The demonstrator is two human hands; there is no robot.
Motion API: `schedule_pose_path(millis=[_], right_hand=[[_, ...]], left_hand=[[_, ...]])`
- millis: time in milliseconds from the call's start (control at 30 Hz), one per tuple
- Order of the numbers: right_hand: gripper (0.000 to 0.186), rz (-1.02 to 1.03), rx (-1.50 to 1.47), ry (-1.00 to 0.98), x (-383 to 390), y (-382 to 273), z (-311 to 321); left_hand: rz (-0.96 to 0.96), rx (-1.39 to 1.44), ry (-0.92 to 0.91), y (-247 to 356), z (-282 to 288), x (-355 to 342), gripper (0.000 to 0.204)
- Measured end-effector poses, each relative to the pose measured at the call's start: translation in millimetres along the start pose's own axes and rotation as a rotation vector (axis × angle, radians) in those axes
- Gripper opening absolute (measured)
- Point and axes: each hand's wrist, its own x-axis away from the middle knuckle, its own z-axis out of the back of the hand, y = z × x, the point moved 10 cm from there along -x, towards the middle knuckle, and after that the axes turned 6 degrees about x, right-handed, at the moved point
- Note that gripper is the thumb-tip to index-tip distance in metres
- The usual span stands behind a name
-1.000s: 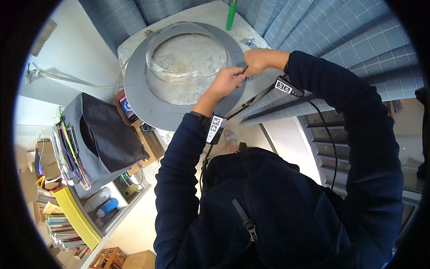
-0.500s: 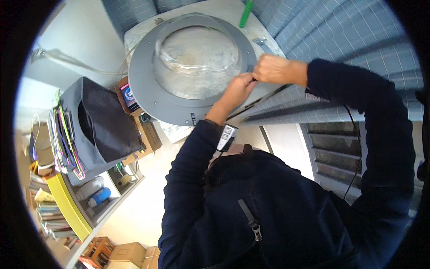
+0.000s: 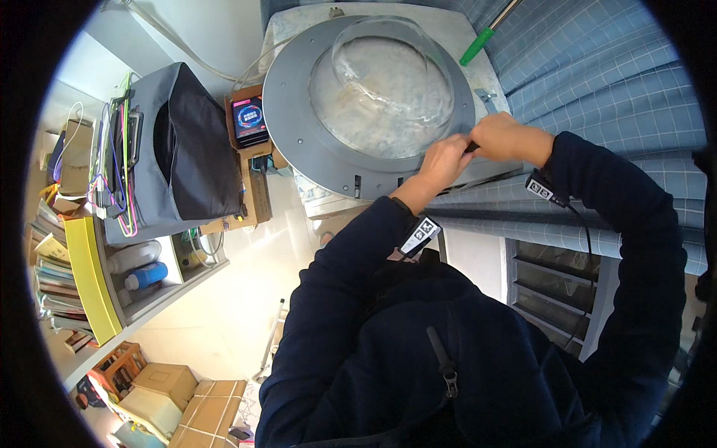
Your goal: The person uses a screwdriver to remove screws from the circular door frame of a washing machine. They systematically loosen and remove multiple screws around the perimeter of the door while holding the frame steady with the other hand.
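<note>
From here I see the table (image 3: 299, 19) bearing a grey washing-machine door ring (image 3: 288, 112), clear dome (image 3: 392, 82) at its middle; at its near right edge, my right hand (image 3: 506, 137) and left hand (image 3: 446, 161) both pinch a small dark piece (image 3: 471, 147). It looks unfinished: whether that piece joins the ring, I cannot tell.

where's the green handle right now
In the head view, the green handle is at the upper right, between the gray ring and the blue checked curtain, above the right hand.
</note>
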Motion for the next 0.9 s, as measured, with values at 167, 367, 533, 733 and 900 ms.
schedule_pose_path(millis=[167, 367, 533, 733, 900], right_hand=[[0.037, 0.053, 0.202, 0.178, 16, -28, 18], [0.053, -0.322, -0.416, -0.213, 24, 20, -16], [0.041, -0.233, -0.215, -0.052, 16, 15, -9], [0.013, 0.142, 0.358, 0.439, 28, -36, 31], [0.033, -0.230, -0.030, 0.104, 22, 6, 19]], left_hand=[[0.037, -0.083, -0.083, -10, -4, 0, 0.018], [0.099, -0.153, 0.044, -1, -11, 2, 0.020], [0.027, 0.065, 0.006, 2, -3, 1, 0.021], [0.050, 0.048, -0.304, -19, -9, -9, 0.017], [0.016, -0.066, -0.247, -9, -7, -11, 0.016]])
